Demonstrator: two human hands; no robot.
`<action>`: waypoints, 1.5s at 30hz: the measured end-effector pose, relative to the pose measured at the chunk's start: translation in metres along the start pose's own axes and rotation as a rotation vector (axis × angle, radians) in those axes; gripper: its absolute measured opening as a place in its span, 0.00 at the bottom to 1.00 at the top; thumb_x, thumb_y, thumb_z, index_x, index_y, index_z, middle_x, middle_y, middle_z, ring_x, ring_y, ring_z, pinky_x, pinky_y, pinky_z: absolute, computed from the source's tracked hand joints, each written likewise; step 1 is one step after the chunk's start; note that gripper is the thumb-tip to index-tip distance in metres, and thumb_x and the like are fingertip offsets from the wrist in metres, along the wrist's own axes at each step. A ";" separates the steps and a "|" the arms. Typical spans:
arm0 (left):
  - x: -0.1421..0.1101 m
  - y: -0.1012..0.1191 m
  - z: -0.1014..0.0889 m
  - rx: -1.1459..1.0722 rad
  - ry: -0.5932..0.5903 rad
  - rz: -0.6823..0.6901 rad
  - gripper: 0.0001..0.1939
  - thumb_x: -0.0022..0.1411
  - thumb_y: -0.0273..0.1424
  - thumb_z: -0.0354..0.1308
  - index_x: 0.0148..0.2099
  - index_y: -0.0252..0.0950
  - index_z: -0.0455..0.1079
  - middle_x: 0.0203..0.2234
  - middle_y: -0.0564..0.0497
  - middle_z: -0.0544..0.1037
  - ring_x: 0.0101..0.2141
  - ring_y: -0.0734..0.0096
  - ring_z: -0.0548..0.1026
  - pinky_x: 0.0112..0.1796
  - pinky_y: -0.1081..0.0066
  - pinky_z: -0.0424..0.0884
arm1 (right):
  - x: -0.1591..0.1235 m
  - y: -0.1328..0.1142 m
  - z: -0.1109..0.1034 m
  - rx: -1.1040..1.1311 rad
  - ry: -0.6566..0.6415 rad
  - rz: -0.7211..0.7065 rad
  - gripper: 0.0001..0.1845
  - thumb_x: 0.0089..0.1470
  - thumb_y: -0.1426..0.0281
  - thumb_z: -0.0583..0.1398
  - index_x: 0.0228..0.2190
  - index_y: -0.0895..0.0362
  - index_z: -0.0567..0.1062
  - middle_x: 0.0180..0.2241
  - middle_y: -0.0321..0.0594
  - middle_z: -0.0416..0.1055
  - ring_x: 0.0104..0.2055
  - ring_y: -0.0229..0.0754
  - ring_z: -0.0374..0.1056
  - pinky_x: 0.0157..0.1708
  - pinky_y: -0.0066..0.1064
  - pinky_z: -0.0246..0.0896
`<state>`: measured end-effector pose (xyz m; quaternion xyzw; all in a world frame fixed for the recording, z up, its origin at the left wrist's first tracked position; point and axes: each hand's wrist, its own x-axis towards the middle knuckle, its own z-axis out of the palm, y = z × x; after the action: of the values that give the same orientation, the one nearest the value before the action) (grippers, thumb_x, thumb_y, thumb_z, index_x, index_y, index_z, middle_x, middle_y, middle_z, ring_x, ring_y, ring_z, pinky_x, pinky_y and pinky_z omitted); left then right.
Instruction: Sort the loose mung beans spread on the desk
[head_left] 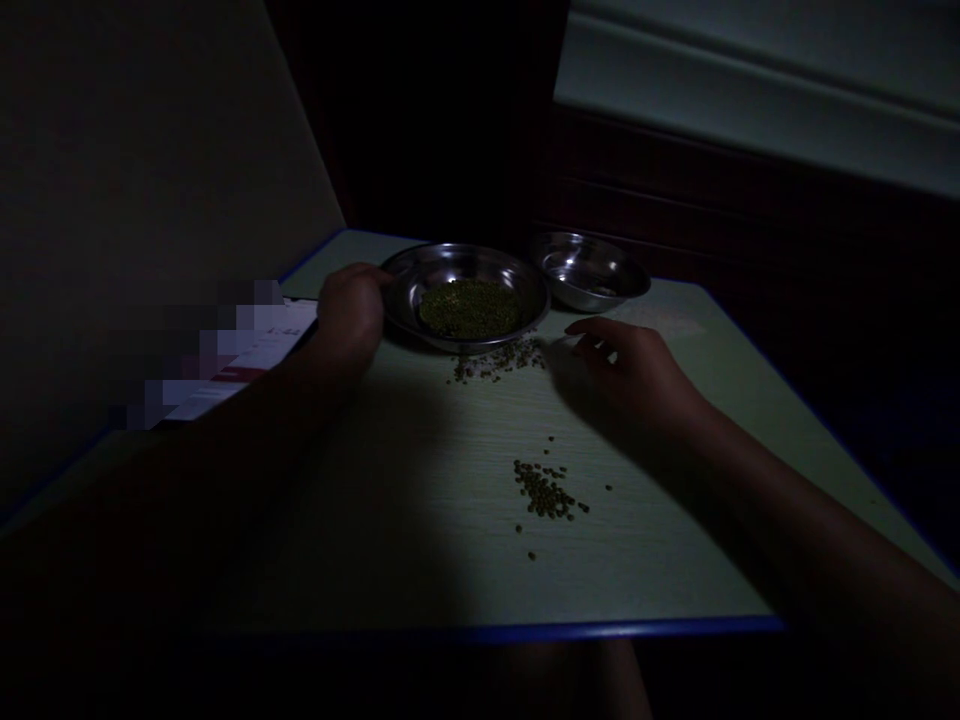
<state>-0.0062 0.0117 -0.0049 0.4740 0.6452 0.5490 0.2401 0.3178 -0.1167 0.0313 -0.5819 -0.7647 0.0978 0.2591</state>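
A steel bowl [495, 268] at the back of the table holds a heap of green beans [469, 307]. My left hand [347, 318] rests curled against the bowl's left rim and seems to grip it. My right hand [634, 372] lies on the table to the right of a small scatter of beans [499, 361] just in front of the bowl, its fingers bent and pointing at them. A second loose cluster of beans [546, 492] lies nearer to me on the tabletop. The scene is very dim.
An empty steel bowl [589, 270] stands to the right of the first. The pale table [420, 500] has a blue edge all round. A white paper or booklet [247, 355] lies at the left, partly blurred. Dark walls surround the table.
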 end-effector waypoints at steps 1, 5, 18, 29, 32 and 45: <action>0.003 -0.003 0.000 -0.006 -0.001 0.004 0.07 0.57 0.23 0.62 0.32 0.41 0.78 0.39 0.46 0.87 0.55 0.47 0.86 0.71 0.51 0.78 | 0.002 0.000 0.001 -0.017 0.006 0.002 0.26 0.72 0.81 0.62 0.62 0.61 0.94 0.53 0.58 0.96 0.49 0.58 0.92 0.56 0.47 0.83; 0.008 -0.014 0.000 -0.007 -0.030 0.023 0.07 0.58 0.25 0.62 0.33 0.42 0.79 0.42 0.44 0.89 0.57 0.43 0.87 0.71 0.48 0.80 | 0.009 0.003 0.003 -0.046 -0.003 -0.002 0.25 0.74 0.80 0.62 0.62 0.59 0.94 0.58 0.60 0.95 0.54 0.60 0.92 0.60 0.49 0.82; -0.001 0.000 0.000 0.067 -0.025 0.013 0.07 0.60 0.25 0.61 0.35 0.40 0.80 0.47 0.41 0.92 0.60 0.43 0.88 0.72 0.49 0.79 | 0.014 0.007 0.001 0.023 -0.062 -0.128 0.25 0.73 0.81 0.61 0.57 0.56 0.96 0.57 0.54 0.96 0.58 0.59 0.92 0.62 0.50 0.83; -0.001 -0.002 0.000 0.015 -0.008 0.005 0.08 0.59 0.23 0.62 0.32 0.43 0.79 0.44 0.43 0.90 0.59 0.42 0.88 0.71 0.48 0.79 | 0.004 -0.005 -0.009 0.068 -0.001 0.065 0.25 0.68 0.76 0.65 0.60 0.60 0.95 0.39 0.51 0.93 0.39 0.55 0.90 0.47 0.45 0.85; 0.000 -0.002 0.000 0.001 -0.005 -0.016 0.08 0.58 0.24 0.62 0.32 0.42 0.79 0.44 0.42 0.90 0.58 0.41 0.88 0.70 0.47 0.79 | 0.005 -0.006 -0.005 0.082 -0.027 0.079 0.26 0.68 0.76 0.65 0.60 0.63 0.95 0.39 0.54 0.94 0.37 0.55 0.90 0.45 0.46 0.85; 0.002 -0.008 -0.001 0.040 -0.025 -0.007 0.08 0.59 0.25 0.61 0.34 0.41 0.80 0.45 0.40 0.91 0.57 0.42 0.88 0.68 0.47 0.80 | 0.006 -0.017 0.002 0.047 -0.062 0.115 0.27 0.69 0.78 0.64 0.62 0.63 0.95 0.44 0.55 0.95 0.37 0.53 0.90 0.44 0.42 0.82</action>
<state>-0.0103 0.0139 -0.0113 0.4835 0.6547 0.5291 0.2403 0.3019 -0.1159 0.0390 -0.6152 -0.7352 0.1484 0.2429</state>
